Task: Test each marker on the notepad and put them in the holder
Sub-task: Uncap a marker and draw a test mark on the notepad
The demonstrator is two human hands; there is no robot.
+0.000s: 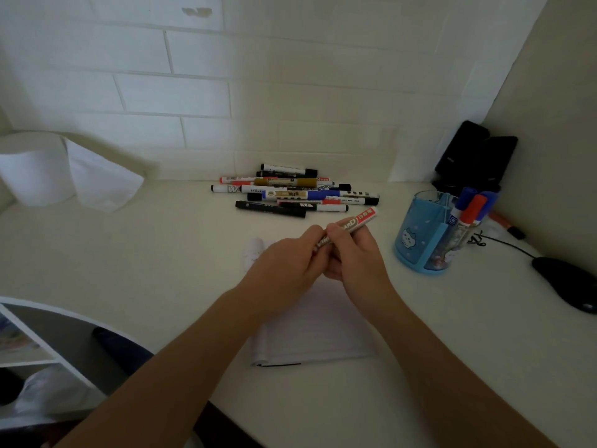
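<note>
Both hands meet above the white notepad (319,334) in the middle of the desk. My right hand (358,253) grips the barrel of a red-and-white whiteboard marker (355,223) that points up and to the right. My left hand (287,263) holds the marker's lower end, which its fingers hide. A pile of several markers (290,190) lies behind the hands, near the wall. The blue holder (420,244) stands at the right with blue and red markers (470,208) upright in it.
A paper towel roll (35,169) stands at the far left. Two black boxes (475,156) sit in the right corner, with a black mouse (568,282) and its cable in front. An orange marker (505,223) lies behind the holder. A white shelf (48,337) is below left.
</note>
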